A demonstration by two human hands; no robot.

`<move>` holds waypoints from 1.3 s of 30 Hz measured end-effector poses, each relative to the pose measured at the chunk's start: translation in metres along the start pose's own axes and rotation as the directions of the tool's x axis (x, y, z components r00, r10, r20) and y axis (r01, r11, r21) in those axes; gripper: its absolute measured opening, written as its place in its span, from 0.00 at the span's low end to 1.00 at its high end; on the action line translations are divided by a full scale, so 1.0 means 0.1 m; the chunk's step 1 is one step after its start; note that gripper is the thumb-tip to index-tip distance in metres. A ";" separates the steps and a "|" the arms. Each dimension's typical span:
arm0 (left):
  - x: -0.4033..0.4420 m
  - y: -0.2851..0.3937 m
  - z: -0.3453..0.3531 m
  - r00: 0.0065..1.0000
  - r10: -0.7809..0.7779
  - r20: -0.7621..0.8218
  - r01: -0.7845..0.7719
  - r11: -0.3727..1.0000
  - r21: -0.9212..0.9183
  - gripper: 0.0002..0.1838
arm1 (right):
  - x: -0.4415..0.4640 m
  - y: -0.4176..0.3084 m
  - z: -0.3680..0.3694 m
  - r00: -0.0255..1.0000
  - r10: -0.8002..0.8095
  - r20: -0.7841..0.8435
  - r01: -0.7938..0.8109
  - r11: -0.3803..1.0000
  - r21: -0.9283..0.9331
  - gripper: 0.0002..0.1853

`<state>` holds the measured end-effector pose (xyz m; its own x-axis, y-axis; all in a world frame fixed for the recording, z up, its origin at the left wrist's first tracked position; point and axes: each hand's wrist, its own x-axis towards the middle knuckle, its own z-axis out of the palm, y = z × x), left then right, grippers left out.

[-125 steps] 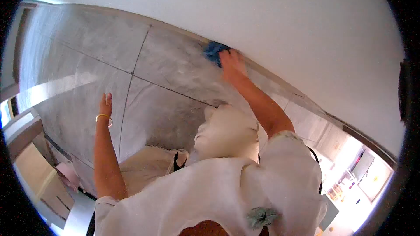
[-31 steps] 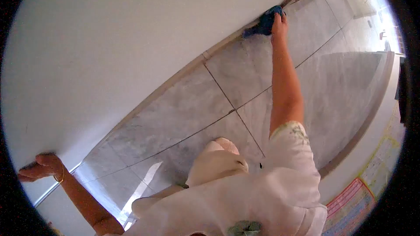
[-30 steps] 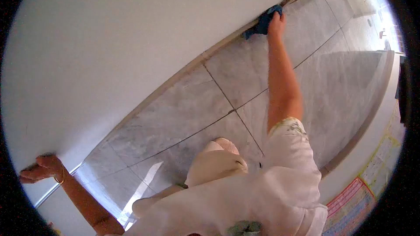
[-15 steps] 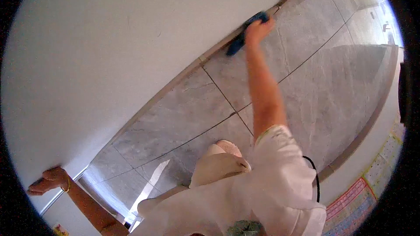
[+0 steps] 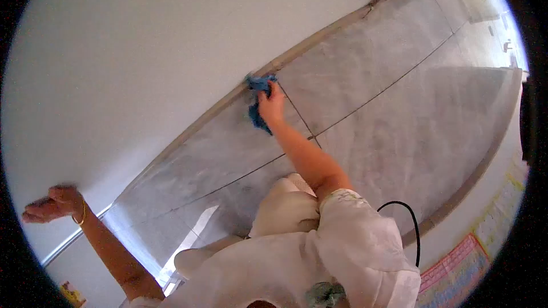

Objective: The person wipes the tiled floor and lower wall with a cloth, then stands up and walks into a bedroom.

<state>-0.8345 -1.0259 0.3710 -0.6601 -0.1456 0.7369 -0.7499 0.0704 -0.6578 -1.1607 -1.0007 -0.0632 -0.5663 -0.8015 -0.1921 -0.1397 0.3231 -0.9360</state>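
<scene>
A dark blue cloth (image 5: pixel 260 84) is bunched in my right hand (image 5: pixel 273 104), whose fingers are closed around it. One end of the cloth touches the brownish baseboard (image 5: pixel 311 47) at the foot of the white wall (image 5: pixel 154 57). Its other end hangs over the grey tiled floor (image 5: pixel 382 125). Far to the left, my left hand (image 5: pixel 56 204) rests against the wall with its fingers stretched out, holding nothing. A yellow bangle (image 5: pixel 82 214) circles that wrist.
Another baseboard (image 5: pixel 474 179) curves along the right side of the floor. Beside it hangs a patterned, coloured fabric (image 5: pixel 456 268). A black cable (image 5: pixel 416 228) loops near my right sleeve. A bright strip of light (image 5: pixel 191 236) crosses the tiles at lower left.
My right hand has moved the blue cloth along the baseboard, down and to the left, closer to me. My left hand appears slightly higher in view, still against the wall.
</scene>
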 end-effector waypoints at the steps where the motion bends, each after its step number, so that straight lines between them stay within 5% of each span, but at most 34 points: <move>1: -0.10 -0.10 0.02 1.000 0.008 0.019 -0.009 0.999 0.038 0.35 | 0.05 -0.07 -0.07 0.995 0.102 0.006 -0.102 0.989 0.112 0.18; 2: -0.10 -0.15 0.01 0.999 0.022 0.028 -0.024 0.997 0.080 0.35 | 0.21 -0.09 -0.20 0.980 0.198 0.019 -0.197 0.953 0.232 0.19; 3: -0.10 -0.17 0.02 0.999 0.035 0.038 -0.040 0.992 0.119 0.36 | 0.55 -0.03 -0.32 0.970 0.160 -0.185 -0.085 0.930 0.359 0.19; 5: -0.06 -0.15 0.05 0.999 0.040 0.005 -0.040 0.993 0.113 0.36 | 1.21 -0.17 -0.75 0.877 -0.096 -0.470 0.174 0.977 0.126 0.23; 10: 0.09 -0.32 0.09 0.995 0.094 -0.045 -0.089 0.991 0.102 0.36 | 1.08 -0.73 -0.47 0.884 -0.123 -0.451 -0.098 0.894 -0.437 0.20; 13: 0.05 -0.43 0.11 0.997 0.075 -0.019 -0.072 0.989 0.127 0.35 | 0.09 -0.54 0.25 0.844 -0.442 -0.304 0.214 0.797 -0.564 0.20; 15: 0.16 -0.39 0.13 0.995 0.095 -0.038 -0.089 0.988 0.126 0.34 | -0.41 -0.75 0.30 0.892 -0.453 -0.004 0.411 0.814 -0.410 0.19; 18: 0.17 -0.54 0.19 0.996 0.070 -0.057 -0.061 0.987 0.147 0.33 | -0.80 -1.03 0.57 0.875 -0.429 0.224 0.484 0.774 -0.408 0.18; 21: 0.31 -0.57 0.14 1.000 -0.018 0.015 0.016 0.990 0.139 0.33 | -0.55 -1.00 0.35 0.813 -0.538 0.222 0.581 0.730 -0.359 0.19; 22: 0.42 -0.58 0.16 0.994 0.094 -0.052 -0.091 0.994 0.052 0.35 | -0.39 -1.13 0.13 0.857 -0.495 0.144 0.511 0.776 -0.369 0.19; 28: 0.75 -0.73 0.18 0.999 -0.006 -0.041 0.008 0.998 0.058 0.36 | -0.07 -1.66 0.05 0.903 -0.398 -0.158 0.236 0.770 -0.593 0.22; 30: 0.72 -0.91 0.21 0.997 -0.016 -0.074 0.019 0.999 0.041 0.36 | -0.52 -1.72 0.55 0.973 -0.227 0.032 0.195 0.745 -0.639 0.26; 34: 0.79 -0.92 0.20 0.997 -0.037 -0.063 0.037 0.999 -0.007 0.37 | -1.53 -1.72 1.17 0.907 -0.268 0.325 0.413 0.715 -0.564 0.23; 39: 0.63 -0.95 0.25 0.993 -0.098 0.060 0.102 0.991 -0.084 0.35 | -1.60 -1.75 1.05 0.584 -0.343 0.736 0.774 0.508 -0.378 0.22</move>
<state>-0.8038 -1.0661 0.4766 -0.5800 -0.2105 0.7870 -0.8146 0.1381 -0.5634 -0.9606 -0.9823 0.1007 0.3148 -0.9491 -0.0080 -0.8161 -0.2663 -0.5128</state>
